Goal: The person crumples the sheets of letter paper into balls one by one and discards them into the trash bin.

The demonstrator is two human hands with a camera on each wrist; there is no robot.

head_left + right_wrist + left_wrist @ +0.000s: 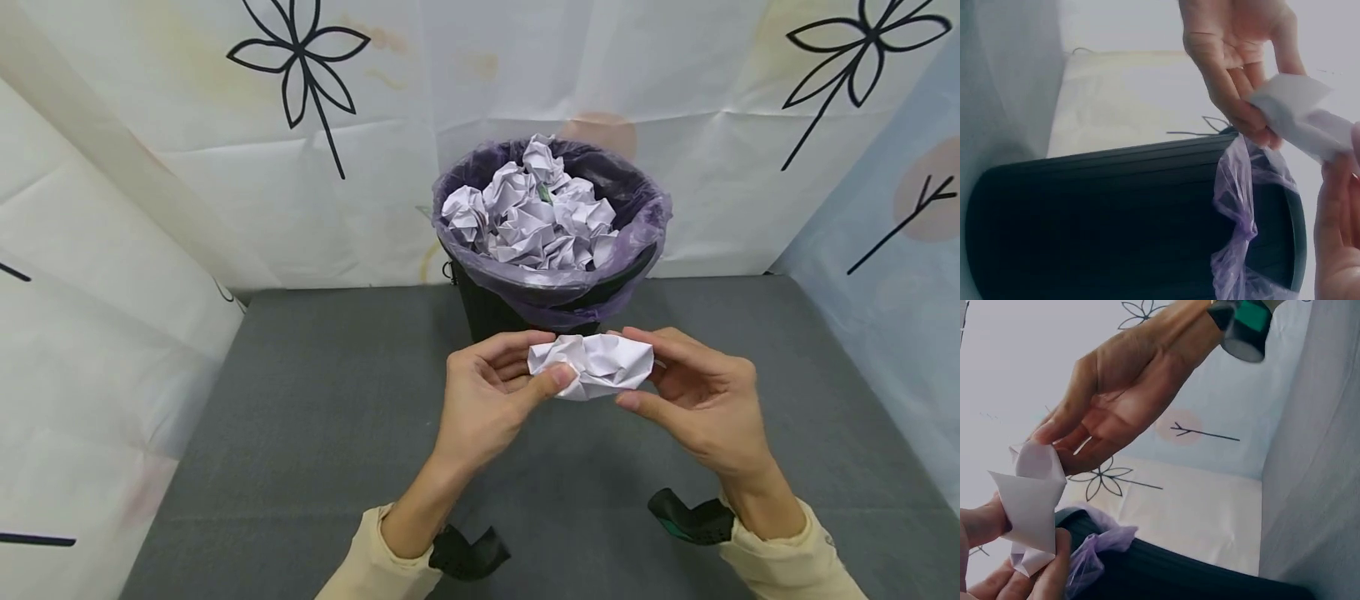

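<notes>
A crumpled piece of white paper, wider than it is tall, is held between both hands just in front of the bin. My left hand pinches its left end, thumb on the near face and fingers behind. At the other end, my right hand holds the paper between thumb and fingertips. Folded flaps of the paper show in the left wrist view, with the right hand above and the left hand below. In the right wrist view, the left hand grips the upper end.
Behind the hands stands a black bin lined with a purple plastic bag. Several crumpled paper balls fill it near the rim. Grey cloth covers the table; printed white fabric hangs behind and at the sides.
</notes>
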